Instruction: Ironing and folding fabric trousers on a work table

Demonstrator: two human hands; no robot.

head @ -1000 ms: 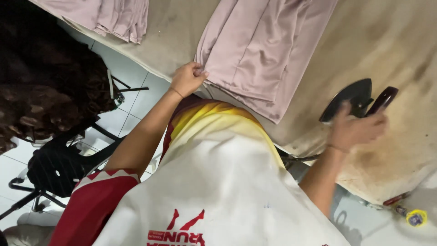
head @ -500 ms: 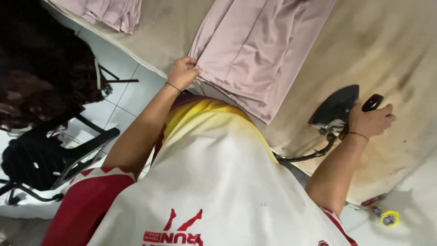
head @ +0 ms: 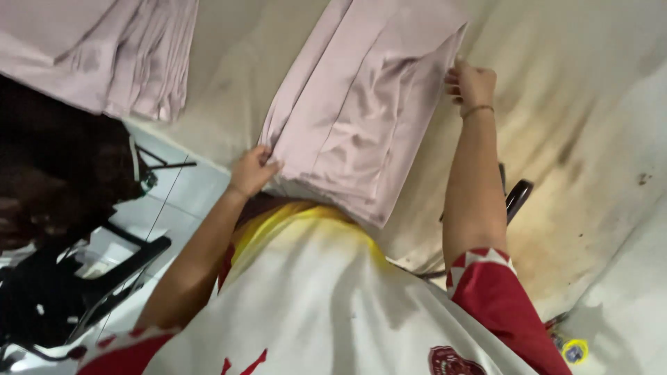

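Few such things show. A round dark-red emblem (head: 450, 361) sits on the white shirt (head: 326, 305) near its red right sleeve (head: 507, 305); red printed marks (head: 243, 364) lie lower left of it. No packages, signs or screens appear.

dim warm light, soft motion blur, dark left edge

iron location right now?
Head view: the iron is mostly hidden behind the right forearm, on the stained ironing table, right of the pink fabric.
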